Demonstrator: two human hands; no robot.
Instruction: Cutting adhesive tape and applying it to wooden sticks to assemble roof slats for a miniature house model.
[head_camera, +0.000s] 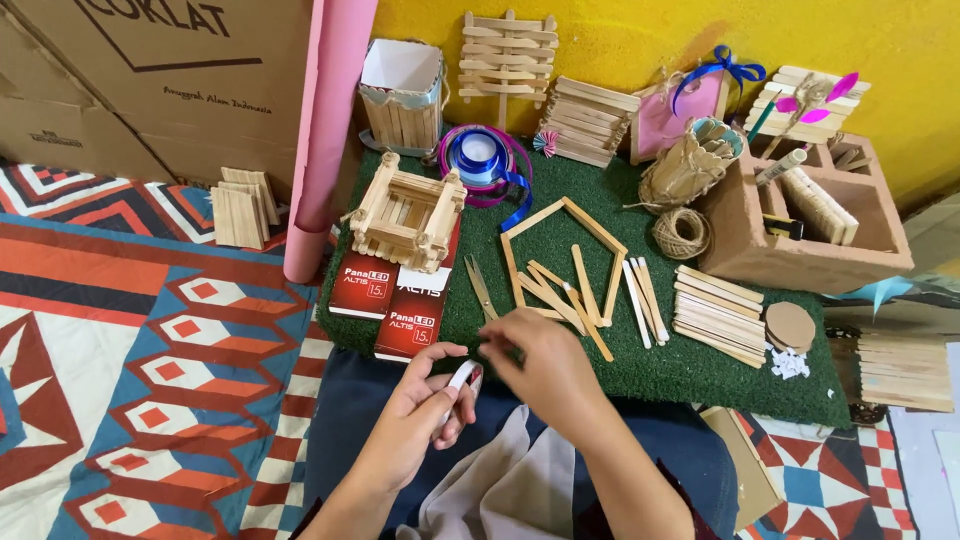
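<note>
Your left hand (425, 400) grips a small white roll (462, 378) above your lap; your right hand (540, 355) pinches at its edge, just off the green turf mat (560, 215). Patterned rug (150, 340) left, yellow wall (620, 40) behind.

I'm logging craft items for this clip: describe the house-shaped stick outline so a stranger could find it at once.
Start at the green turf mat against the yellow wall. Near its middle, right of the small log-cabin stick box and below the blue ribbon roll, lies the flat pentagon frame. Unlike the stacked sticks around it, it is one open outline with loose sticks inside.
</note>
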